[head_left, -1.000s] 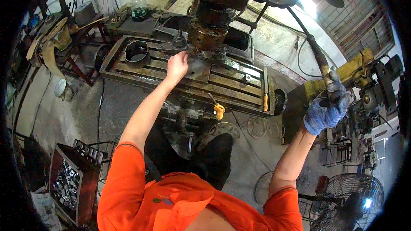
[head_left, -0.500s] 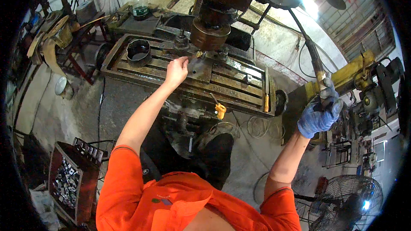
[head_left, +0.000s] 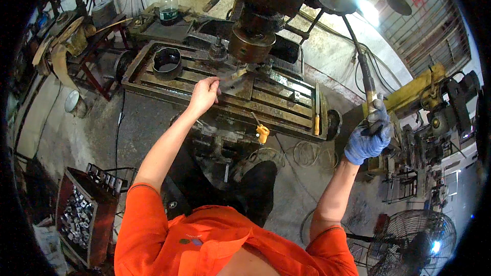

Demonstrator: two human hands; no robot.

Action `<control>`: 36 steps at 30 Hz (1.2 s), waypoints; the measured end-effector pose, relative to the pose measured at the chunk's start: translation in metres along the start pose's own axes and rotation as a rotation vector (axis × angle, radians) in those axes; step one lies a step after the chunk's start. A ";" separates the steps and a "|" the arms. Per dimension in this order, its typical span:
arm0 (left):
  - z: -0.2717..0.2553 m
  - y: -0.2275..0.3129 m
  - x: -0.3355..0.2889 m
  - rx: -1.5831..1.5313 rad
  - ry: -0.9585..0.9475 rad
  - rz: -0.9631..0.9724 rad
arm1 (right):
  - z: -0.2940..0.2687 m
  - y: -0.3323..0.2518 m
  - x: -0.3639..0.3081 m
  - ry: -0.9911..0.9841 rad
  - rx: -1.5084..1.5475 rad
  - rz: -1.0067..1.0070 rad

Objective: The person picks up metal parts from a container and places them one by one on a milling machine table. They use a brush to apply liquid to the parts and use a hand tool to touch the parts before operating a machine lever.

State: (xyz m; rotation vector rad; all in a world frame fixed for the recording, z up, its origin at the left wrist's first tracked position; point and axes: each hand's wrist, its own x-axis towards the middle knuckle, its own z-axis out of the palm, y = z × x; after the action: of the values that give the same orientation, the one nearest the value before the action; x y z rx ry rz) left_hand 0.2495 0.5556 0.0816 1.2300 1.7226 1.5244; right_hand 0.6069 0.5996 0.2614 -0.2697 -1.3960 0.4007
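My bare left hand is closed on the thin handle of a small brush. The brush's pale bristles point right, just below the machine's spindle head. In a blue knit glove, my right hand wraps around the lower end of a long dark lever that comes down from the machine. Under the spindle lies the slotted metal machine table, wet and dirty. Whatever is clamped beneath the spindle is too dark to make out.
A dark round pot stands on the table's left end, a yellow-handled file on its right. A yellow-handled tool hangs at the front edge. A box of metal parts is at lower left, a fan at lower right.
My left hand has drawn back left and slightly nearer, and the brush now shows more fully. My right hand has shifted left, with the lever swinging along.
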 end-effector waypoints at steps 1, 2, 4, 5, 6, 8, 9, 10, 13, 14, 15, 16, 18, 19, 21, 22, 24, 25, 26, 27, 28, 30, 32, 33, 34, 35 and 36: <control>0.000 0.001 0.000 0.025 0.002 0.004 | -0.005 0.003 -0.001 -0.007 -0.002 0.014; 0.000 0.002 -0.001 0.040 0.010 -0.004 | -0.007 0.005 -0.003 -0.014 -0.003 0.029; -0.001 0.006 -0.002 0.070 0.026 -0.020 | -0.005 0.006 -0.005 -0.029 -0.045 0.001; -0.001 0.004 -0.001 0.091 0.042 0.005 | -0.004 0.006 -0.006 -0.032 -0.058 -0.015; -0.002 0.000 0.001 0.112 0.059 0.030 | -0.003 0.007 -0.008 -0.035 -0.071 -0.031; 0.000 0.002 0.001 0.131 0.072 0.056 | -0.004 0.009 -0.010 -0.027 -0.073 -0.046; 0.002 0.009 -0.001 0.129 0.068 0.057 | -0.005 0.010 -0.011 -0.016 -0.062 -0.046; 0.004 0.013 -0.002 0.126 0.063 0.057 | -0.006 0.009 -0.011 -0.006 -0.052 -0.046; 0.004 -0.006 0.006 0.172 0.100 0.142 | 0.006 0.006 -0.006 0.000 -0.003 -0.098; 0.004 0.001 0.005 0.160 0.079 0.105 | 0.007 0.002 -0.005 0.031 -0.023 -0.072; 0.004 0.009 0.004 0.149 0.058 0.067 | 0.008 -0.003 -0.003 0.062 -0.043 -0.046; 0.006 0.015 0.004 0.137 0.036 0.029 | 0.009 -0.006 -0.001 0.094 -0.065 -0.021; 0.007 0.015 0.006 0.177 0.083 0.079 | 0.006 -0.008 0.006 0.023 -0.070 -0.106; 0.008 0.014 0.008 0.195 0.106 0.104 | 0.006 -0.011 0.008 0.041 -0.116 -0.083; 0.006 0.006 0.011 0.185 0.091 0.081 | 0.004 -0.008 0.011 0.046 -0.084 -0.062; 0.006 0.003 0.013 0.179 0.084 0.070 | 0.005 -0.007 0.012 0.056 -0.074 -0.036; 0.011 -0.004 0.017 0.168 0.110 0.103 | 0.004 -0.014 0.015 0.074 -0.064 0.011; 0.011 -0.006 0.019 0.169 0.110 0.113 | 0.009 -0.021 0.017 0.100 -0.111 0.012; 0.012 -0.008 0.020 0.177 0.114 0.133 | 0.013 -0.028 0.019 0.123 -0.158 0.013; 0.012 -0.010 0.021 0.188 0.115 0.155 | 0.011 -0.024 0.022 0.104 -0.126 -0.026; 0.011 -0.012 0.022 0.212 0.117 0.188 | 0.008 -0.020 0.024 0.086 -0.094 -0.064; 0.013 -0.015 0.025 0.245 0.128 0.256 | 0.003 -0.017 0.029 0.039 -0.021 -0.089; 0.014 -0.016 0.027 0.251 0.120 0.261 | 0.004 -0.017 0.035 0.051 -0.009 -0.125; 0.015 -0.017 0.028 0.253 0.117 0.263 | 0.004 -0.019 0.039 0.047 -0.051 -0.126; 0.016 -0.017 0.029 0.247 0.114 0.266 | 0.003 -0.020 0.042 0.044 -0.093 -0.128; 0.016 -0.016 0.029 0.241 0.113 0.266 | 0.004 -0.022 0.043 0.065 -0.169 -0.103; 0.017 -0.015 0.028 0.235 0.113 0.265 | 0.006 -0.024 0.045 0.086 -0.244 -0.078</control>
State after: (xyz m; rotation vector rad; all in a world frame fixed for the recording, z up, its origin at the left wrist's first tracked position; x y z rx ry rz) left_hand 0.2468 0.5893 0.0687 1.5712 1.9164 1.6002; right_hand 0.6097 0.5966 0.3126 -0.4254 -1.3664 0.1519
